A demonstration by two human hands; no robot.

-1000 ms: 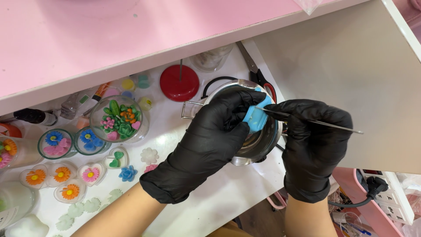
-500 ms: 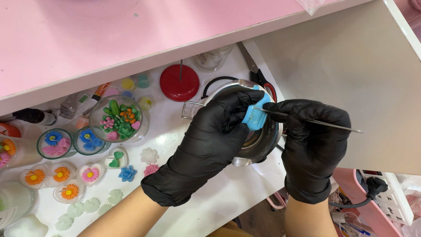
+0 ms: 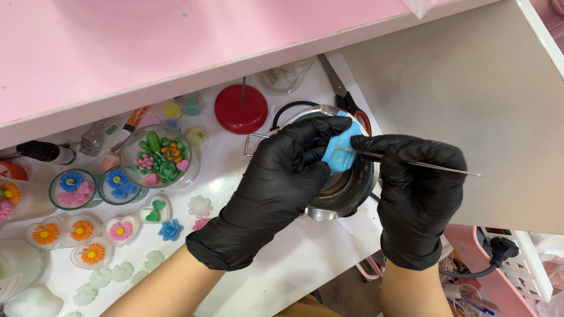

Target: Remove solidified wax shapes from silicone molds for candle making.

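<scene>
Blue mould piece [image 3: 342,149], soft and pale, sits over the metal pot [image 3: 346,188] on our white table [image 3: 294,264], pinched in the fingers of our black-gloved left hand [image 3: 276,188]. Our right hand [image 3: 414,188], gloved too, is closed around a thin metal needle tool [image 3: 435,167], its tip touching the blue piece and its other end pointing away from the pot. Left of the pot we see a glass bowl of wax flowers [image 3: 157,155], and behind the pot a red round stand [image 3: 241,108].

Each hand, left hand [image 3: 276,188] and right hand [image 3: 417,194], wears a black glove
</scene>
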